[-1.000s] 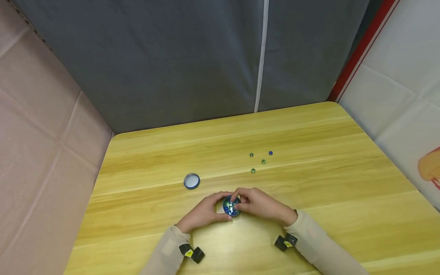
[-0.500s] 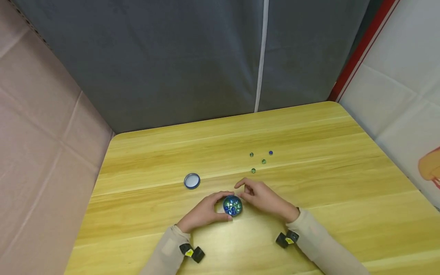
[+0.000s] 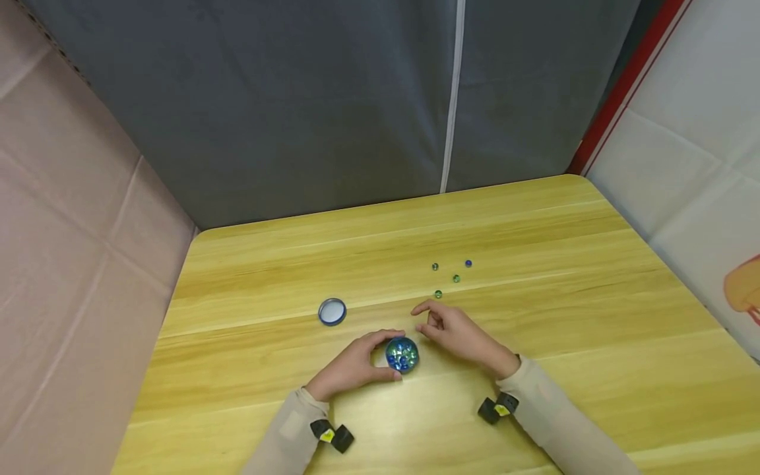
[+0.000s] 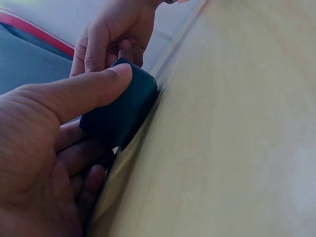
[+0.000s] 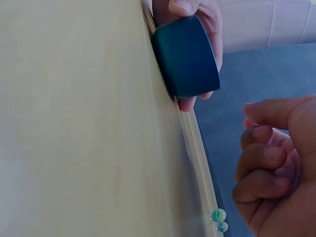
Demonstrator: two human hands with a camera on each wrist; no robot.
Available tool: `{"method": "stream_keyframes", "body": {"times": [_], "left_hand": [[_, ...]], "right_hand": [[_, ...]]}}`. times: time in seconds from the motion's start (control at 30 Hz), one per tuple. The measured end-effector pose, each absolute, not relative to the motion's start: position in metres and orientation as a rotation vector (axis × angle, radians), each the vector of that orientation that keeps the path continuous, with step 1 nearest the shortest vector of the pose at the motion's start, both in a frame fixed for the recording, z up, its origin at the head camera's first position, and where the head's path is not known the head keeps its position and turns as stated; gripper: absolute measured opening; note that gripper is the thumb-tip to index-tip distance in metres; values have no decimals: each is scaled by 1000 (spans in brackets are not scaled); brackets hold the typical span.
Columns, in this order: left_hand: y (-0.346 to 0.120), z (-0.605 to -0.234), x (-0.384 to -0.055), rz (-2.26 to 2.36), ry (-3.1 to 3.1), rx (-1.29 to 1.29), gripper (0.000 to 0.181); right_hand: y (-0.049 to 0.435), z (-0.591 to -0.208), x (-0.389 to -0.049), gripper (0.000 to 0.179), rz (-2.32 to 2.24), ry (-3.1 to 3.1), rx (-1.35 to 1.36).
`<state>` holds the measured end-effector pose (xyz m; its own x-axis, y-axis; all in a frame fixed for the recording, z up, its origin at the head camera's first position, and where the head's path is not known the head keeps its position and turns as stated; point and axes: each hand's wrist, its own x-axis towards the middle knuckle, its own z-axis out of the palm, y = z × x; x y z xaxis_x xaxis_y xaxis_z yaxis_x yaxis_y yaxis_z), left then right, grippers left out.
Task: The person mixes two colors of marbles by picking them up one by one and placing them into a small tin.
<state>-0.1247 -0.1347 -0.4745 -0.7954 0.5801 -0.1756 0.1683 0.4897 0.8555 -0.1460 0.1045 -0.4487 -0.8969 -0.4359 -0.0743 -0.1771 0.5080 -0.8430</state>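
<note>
A small round blue-green tin (image 5: 185, 58) stands on the table, filled with blue and green glass marbles (image 3: 402, 355). My left hand (image 3: 353, 367) holds it from the left, the thumb on the near side and the fingers round the far side. Just right of and beyond the tin, my right hand (image 3: 460, 336) hovers with nothing seen in it. Its index finger reaches forward, apart from the thumb, and the other fingers are loosely curled. Nearest to it on the table lies a green marble (image 3: 438, 294).
A round lid (image 3: 332, 311) with a blue rim lies inside up, left of and beyond the tin. Farther back are more loose marbles, a dark blue one (image 3: 468, 263) among them. A grey curtain (image 3: 297, 112) closes off the wooden table's (image 3: 267, 264) far edge.
My right hand has lifted its fingers from the marbles in the tin and moved back up and right, toward the loose marbles. The left hand and the tin have stayed put.
</note>
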Motion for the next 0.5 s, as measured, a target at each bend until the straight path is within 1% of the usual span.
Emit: {"method": "stream_keyframes", "body": {"times": [0.5], "left_hand": [[-134,-475,-125,1249,2283,625,69]], "right_hand": [[120,-452,-159,29,-1410,2552,-440]]}}
